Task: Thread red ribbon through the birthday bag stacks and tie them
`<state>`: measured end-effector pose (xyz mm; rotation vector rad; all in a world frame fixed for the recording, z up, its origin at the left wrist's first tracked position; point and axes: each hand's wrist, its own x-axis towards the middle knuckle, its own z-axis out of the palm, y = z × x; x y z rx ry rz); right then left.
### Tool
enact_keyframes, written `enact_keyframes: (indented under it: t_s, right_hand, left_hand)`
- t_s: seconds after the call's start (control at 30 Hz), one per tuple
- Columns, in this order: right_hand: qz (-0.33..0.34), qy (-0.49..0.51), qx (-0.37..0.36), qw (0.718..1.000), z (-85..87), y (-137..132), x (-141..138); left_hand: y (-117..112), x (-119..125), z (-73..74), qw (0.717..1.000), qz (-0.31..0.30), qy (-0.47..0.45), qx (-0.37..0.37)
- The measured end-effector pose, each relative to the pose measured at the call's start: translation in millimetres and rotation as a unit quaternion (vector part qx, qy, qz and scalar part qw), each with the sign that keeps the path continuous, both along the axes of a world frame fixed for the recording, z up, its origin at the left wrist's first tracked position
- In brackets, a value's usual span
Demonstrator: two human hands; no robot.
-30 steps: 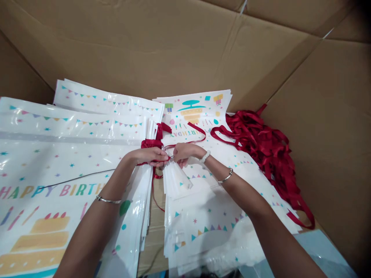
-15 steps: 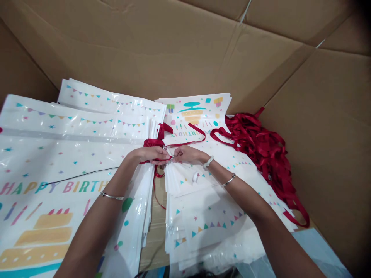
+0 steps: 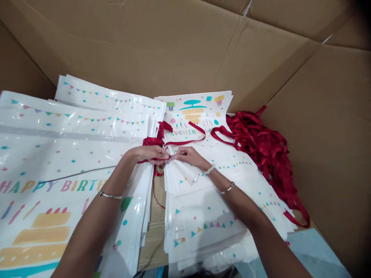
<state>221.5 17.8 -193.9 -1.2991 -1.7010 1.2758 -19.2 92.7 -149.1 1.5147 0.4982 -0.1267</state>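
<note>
My left hand (image 3: 151, 154) and my right hand (image 3: 188, 156) meet at the middle, their fingertips pinching a thin red ribbon (image 3: 185, 142) close together. The ribbon runs back over a printed white plastic bag (image 3: 193, 112). Beside my left hand, a red ribbon knot (image 3: 152, 141) binds the end of a bundle of white bags (image 3: 149, 129). Under my right hand lies a fanned bundle of white bags (image 3: 181, 177). Large "Happy Birthday" bags (image 3: 58, 170) spread out under my left forearm.
A tangled heap of dark red ribbons (image 3: 263, 152) lies to the right of the bags. Brown cardboard box walls and flaps (image 3: 319, 88) rise around everything. A strip of cardboard (image 3: 153, 239) shows between the stacks, and a pale blue plastic sheet (image 3: 307, 255) lies at the lower right.
My hands stay pinched on the ribbon with little movement. The bundle under my right hand has spread and shifted slightly, and the view has moved a little.
</note>
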Motion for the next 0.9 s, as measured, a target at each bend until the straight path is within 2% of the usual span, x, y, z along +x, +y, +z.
enact_keyframes:
  t_s: [0.37,0.6,0.9]
  right_hand:
    - [0.013,0.044,-0.02,0.999,11.8,-1.5,-3.0]
    - [0.023,0.039,-0.031,0.998,14.4,-2.1,-2.3]
    - [0.048,0.035,-0.054,0.997,23.9,-3.8,-4.5]
  left_hand:
    - [-0.6,2.2,-4.3,1.0,0.001,0.005,-0.018]
    - [0.9,3.4,-8.6,0.999,0.002,0.001,-0.034]
    - [0.7,4.2,-9.9,0.999,0.014,0.036,-0.011]
